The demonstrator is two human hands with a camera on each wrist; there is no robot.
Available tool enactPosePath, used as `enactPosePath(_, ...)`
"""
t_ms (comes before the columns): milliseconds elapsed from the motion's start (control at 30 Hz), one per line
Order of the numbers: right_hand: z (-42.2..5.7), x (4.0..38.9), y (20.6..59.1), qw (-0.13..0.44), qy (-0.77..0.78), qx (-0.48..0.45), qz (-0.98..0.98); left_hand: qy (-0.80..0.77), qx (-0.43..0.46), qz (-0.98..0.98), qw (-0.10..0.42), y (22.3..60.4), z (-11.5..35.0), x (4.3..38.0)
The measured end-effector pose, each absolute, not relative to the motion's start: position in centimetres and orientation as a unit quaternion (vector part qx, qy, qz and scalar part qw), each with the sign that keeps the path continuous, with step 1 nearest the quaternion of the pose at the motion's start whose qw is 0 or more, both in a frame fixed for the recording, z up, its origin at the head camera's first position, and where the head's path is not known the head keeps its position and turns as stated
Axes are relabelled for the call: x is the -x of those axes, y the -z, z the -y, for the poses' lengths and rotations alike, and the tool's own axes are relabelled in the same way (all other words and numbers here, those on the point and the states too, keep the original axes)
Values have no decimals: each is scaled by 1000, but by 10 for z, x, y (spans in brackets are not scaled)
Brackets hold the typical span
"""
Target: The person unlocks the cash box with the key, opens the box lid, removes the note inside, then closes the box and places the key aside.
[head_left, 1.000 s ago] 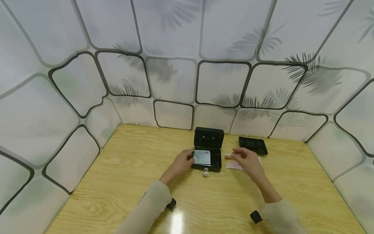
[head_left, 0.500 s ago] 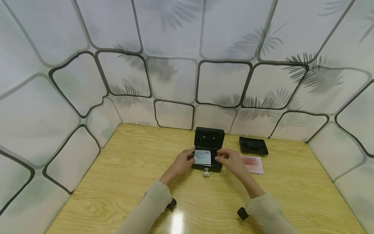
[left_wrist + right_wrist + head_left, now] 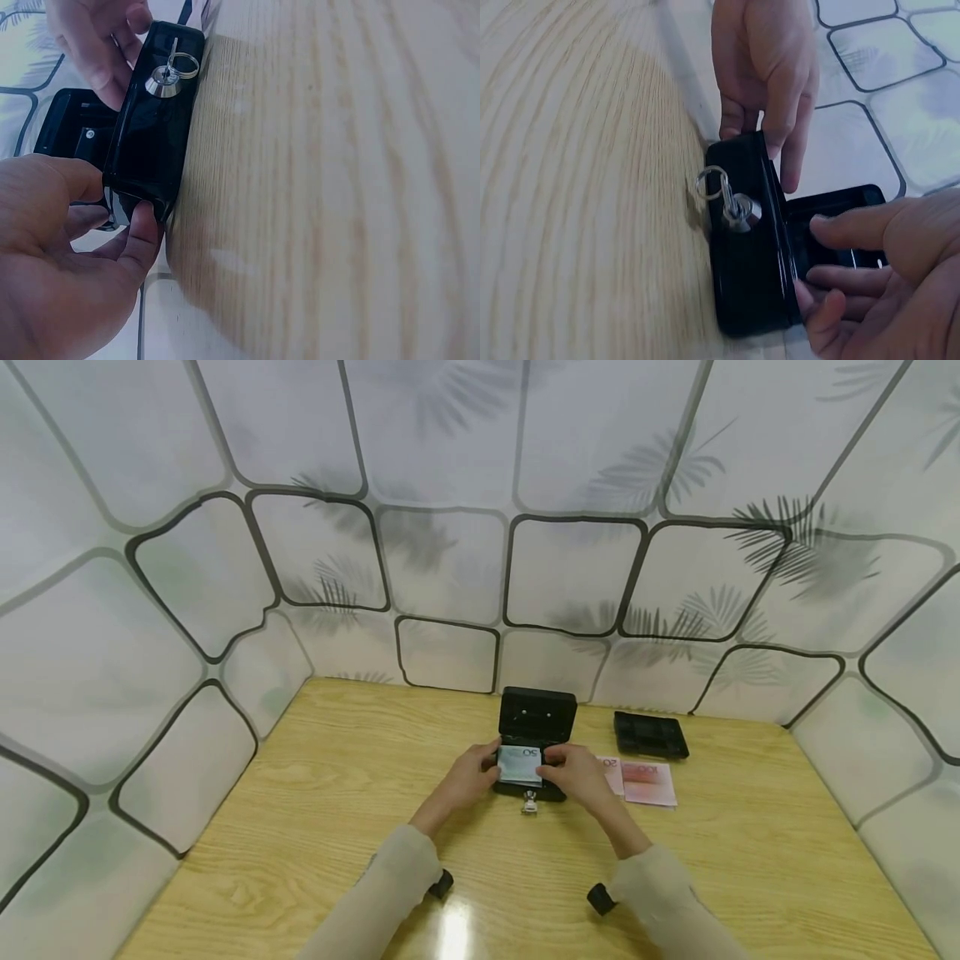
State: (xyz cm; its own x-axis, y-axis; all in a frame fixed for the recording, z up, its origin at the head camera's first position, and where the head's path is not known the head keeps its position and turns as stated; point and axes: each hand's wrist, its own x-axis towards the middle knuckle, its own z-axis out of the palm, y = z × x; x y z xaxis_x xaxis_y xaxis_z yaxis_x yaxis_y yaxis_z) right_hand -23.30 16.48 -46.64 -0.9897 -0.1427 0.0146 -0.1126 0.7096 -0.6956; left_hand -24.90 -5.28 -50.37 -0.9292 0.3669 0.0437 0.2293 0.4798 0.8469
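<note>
A black cash box point(image 3: 537, 713) stands with its lid raised. Greenish 50 banknotes point(image 3: 519, 765) lie inside its left part. My left hand point(image 3: 467, 777) grips the box's left end, thumb and fingers on either side of the wall in the left wrist view. My right hand point(image 3: 583, 775) reaches over the box's right side, fingertips at the right edge of the notes. In the right wrist view its thumb and fingers point(image 3: 855, 225) are apart, with nothing visible between them. A key with a ring point(image 3: 712, 182) sits in the front lock point(image 3: 742, 212).
On the wooden table point(image 3: 337, 760), right of the box, lie a pink 100 banknote point(image 3: 649, 785) and a 20 banknote point(image 3: 612, 772), partly hidden by my right hand. Behind them sits a black compartment tray point(image 3: 651, 735). Patterned cloth walls point(image 3: 450, 560) enclose the table.
My right hand has moved left, from over the pink notes to the 50 notes inside the box. The 100 and 20 notes have come into view. My left hand stays on the box.
</note>
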Motion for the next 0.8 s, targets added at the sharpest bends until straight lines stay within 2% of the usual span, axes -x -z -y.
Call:
enactPosePath(467, -150, 234, 457, 37, 318, 62, -945, -480, -181, -856, 61, 503, 53, 248)
enactPosePath(800, -148, 234, 460, 32, 336, 52, -940, -475, -179, -859, 66, 502, 53, 249)
